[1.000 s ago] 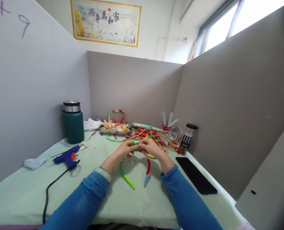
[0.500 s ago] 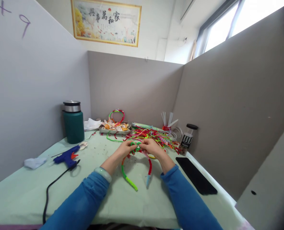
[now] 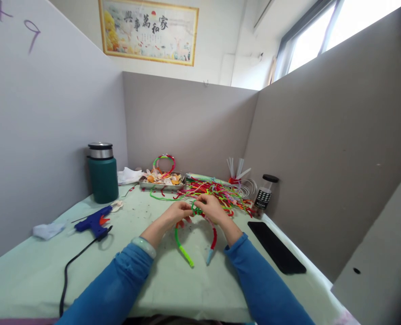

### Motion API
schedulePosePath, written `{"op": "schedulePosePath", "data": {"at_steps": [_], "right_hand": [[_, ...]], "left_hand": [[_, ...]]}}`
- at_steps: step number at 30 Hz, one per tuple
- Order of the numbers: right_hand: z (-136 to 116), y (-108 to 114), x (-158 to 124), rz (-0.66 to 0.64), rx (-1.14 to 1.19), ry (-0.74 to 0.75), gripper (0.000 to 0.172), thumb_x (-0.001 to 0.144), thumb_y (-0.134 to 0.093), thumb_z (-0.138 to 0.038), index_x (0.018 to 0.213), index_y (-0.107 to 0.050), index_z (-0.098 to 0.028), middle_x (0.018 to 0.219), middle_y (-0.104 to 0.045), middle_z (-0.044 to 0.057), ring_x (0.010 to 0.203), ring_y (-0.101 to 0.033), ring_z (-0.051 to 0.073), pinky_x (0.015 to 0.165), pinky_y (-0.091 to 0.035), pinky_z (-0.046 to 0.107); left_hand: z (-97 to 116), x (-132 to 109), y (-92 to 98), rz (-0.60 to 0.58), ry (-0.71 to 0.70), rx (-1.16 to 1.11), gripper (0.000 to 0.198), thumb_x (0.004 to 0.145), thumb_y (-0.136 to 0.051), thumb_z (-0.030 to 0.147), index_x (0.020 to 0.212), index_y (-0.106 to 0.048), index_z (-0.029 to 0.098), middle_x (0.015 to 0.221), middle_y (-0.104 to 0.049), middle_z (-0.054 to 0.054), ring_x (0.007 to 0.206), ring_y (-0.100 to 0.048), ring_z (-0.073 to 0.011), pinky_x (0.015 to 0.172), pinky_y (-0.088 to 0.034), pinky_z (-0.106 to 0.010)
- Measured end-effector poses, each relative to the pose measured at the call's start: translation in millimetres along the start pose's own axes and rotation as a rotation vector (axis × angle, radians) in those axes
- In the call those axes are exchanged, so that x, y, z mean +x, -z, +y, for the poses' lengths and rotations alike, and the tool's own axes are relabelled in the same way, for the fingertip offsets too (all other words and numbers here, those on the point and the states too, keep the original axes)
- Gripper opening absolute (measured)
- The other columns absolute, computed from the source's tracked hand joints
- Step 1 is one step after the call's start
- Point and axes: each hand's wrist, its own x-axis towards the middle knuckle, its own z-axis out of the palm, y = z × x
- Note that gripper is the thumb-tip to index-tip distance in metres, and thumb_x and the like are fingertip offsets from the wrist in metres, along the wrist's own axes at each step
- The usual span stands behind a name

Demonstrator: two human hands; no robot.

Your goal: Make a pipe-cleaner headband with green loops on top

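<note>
- Near edge: the bench (image 3: pixel 187 293) ends just below the two tips of the wrapped band (image 3: pixel 215 237), its pale green cover showing between the forearms.
- Centre: the band arches under both hands, tips toward the person; the left hand (image 3: pixel 175 215) has its fingers closed on its upper left part, while the right hand (image 3: pixel 212 209) pinches the green loops (image 3: pixel 196 209) at its top.
- Left side: a blue glue gun (image 3: pixel 92 223) lies well apart from the left hand, its cord running to the near edge; a green bottle (image 3: pixel 104 180) stands behind it.
- Right side: a black slab (image 3: pixel 277 247) lies along the right edge, near a jar (image 3: pixel 264 198).
- Far side: a heap of fuzzy stems (image 3: pixel 221 192) lies just beyond the hands, beside a metal tray (image 3: pixel 161 186).
- Room: grey partitions (image 3: pixel 190 119) enclose three sides; above are a framed picture (image 3: pixel 149 31) and a window (image 3: pixel 314 40).
</note>
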Motion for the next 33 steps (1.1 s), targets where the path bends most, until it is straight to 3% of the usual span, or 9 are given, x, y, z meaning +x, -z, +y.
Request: {"op": "schedulePosePath", "data": {"at_steps": [5, 15, 23, 29, 33], "right_hand": [[0.9, -7.8, -1.1, 0.045, 0.007, 0.011, 0.011, 0.071, -0.052, -0.025, 0.068, -0.058, -0.017, 0.063, -0.057, -0.002, 0.059, -0.048, 0.011, 0.055, -0.033, 0.020], [0.4, -16.4, 3.2, 0.145, 0.016, -0.099, 0.012, 0.070, -0.052, -0.026, 0.065, -0.059, -0.017, 0.061, -0.060, 0.000, 0.057, -0.051, 0.011, 0.053, -0.035, 0.021], [2.4, -19.4, 2.8, 0.109, 0.083, -0.143, 0.013, 0.069, -0.055, -0.026, 0.063, -0.059, -0.015, 0.059, -0.059, 0.000, 0.055, -0.049, 0.011, 0.052, -0.035, 0.020], [4.0, -6.5, 2.2, -0.003, 0.211, -0.031, 0.027, 0.077, -0.049, -0.037, 0.065, -0.058, -0.014, 0.058, -0.051, -0.002, 0.055, -0.043, 0.009, 0.051, -0.031, 0.020], [4.8, -6.7, 1.1, -0.052, 0.207, -0.019, 0.023, 0.073, -0.053, -0.033, 0.061, -0.056, -0.014, 0.056, -0.047, -0.004, 0.055, -0.040, 0.009, 0.050, -0.029, 0.020]], "left_hand": [[-5.0, 3.8, -2.2, 0.091, -0.023, 0.171, 0.020, 0.066, -0.061, 0.033, 0.063, -0.060, 0.013, 0.041, -0.043, 0.004, 0.037, -0.034, -0.0054, 0.038, -0.021, -0.019], [-3.7, 4.0, -8.2, 0.141, -0.068, 0.229, 0.027, 0.062, -0.066, 0.039, 0.057, -0.059, 0.014, 0.041, -0.042, 0.005, 0.039, -0.031, -0.0057, 0.042, -0.020, -0.021], [-4.4, 3.3, -9.4, 0.130, -0.036, 0.207, 0.023, 0.062, -0.066, 0.035, 0.057, -0.061, 0.013, 0.038, -0.039, 0.005, 0.038, -0.029, -0.0058, 0.041, -0.019, -0.022], [-1.3, 1.1, -5.6, 0.121, 0.056, 0.046, 0.036, 0.062, -0.066, 0.049, 0.062, -0.056, 0.014, 0.053, -0.055, 0.001, 0.037, -0.030, -0.0039, 0.038, -0.013, -0.021], [-0.9, 0.8, -6.5, 0.162, 0.033, 0.104, 0.040, 0.064, -0.062, 0.054, 0.066, -0.055, 0.014, 0.052, -0.050, 0.003, 0.042, -0.038, -0.0061, 0.038, -0.020, -0.019]]}}
